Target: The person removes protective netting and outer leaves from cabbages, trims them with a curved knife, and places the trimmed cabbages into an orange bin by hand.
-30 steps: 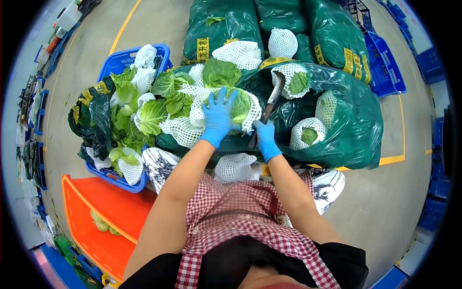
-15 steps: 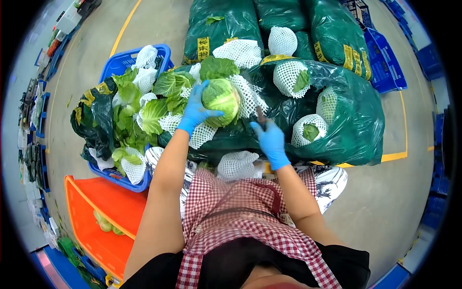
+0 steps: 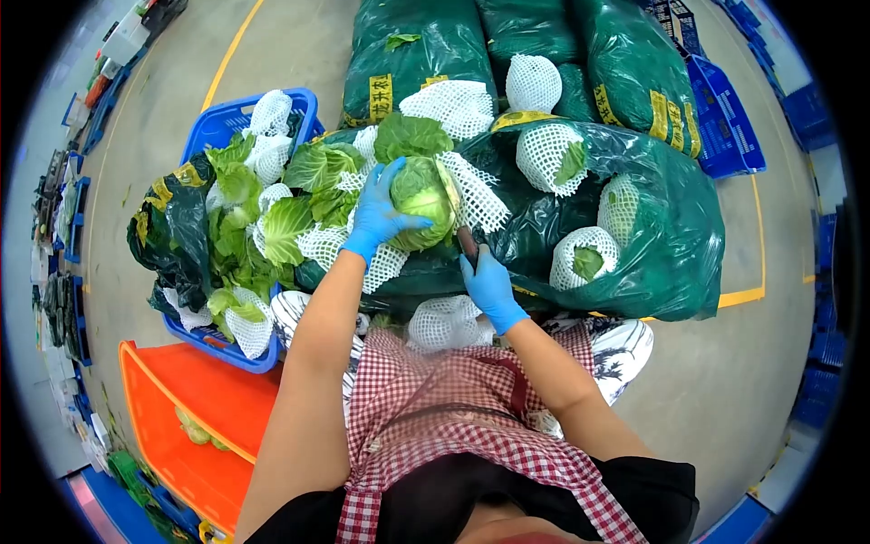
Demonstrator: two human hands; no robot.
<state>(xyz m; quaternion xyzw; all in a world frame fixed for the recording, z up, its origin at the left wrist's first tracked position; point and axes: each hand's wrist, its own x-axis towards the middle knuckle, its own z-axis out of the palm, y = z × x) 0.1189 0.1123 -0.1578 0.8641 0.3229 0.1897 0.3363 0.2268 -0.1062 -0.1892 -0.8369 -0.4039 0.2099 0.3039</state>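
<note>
My left hand (image 3: pixel 381 216), in a blue glove, grips a pale green cabbage (image 3: pixel 422 201) from its left side, above the green plastic sack. In my right hand (image 3: pixel 492 286), also gloved, is a knife (image 3: pixel 467 243) with a brown handle; its blade end meets the cabbage's right side. A white foam net (image 3: pixel 480 198) lies just right of the cabbage. Loose cabbage leaves (image 3: pixel 322 168) and more foam nets are spread left of it. On the sack (image 3: pixel 671 227) to the right sit several cabbages in foam nets (image 3: pixel 584 257).
A blue crate (image 3: pixel 306 118) heaped with leaves and nets stands at left. Below it is an orange bin (image 3: pixel 195 385) with cabbages inside. Full green sacks (image 3: pixel 421 50) lie at the back, a netted cabbage (image 3: pixel 533 83) among them. Another blue crate (image 3: pixel 725 118) is at back right.
My right hand has moved left and down, bringing the knife against the cabbage. The left hand and the cabbage have shifted slightly right and down.
</note>
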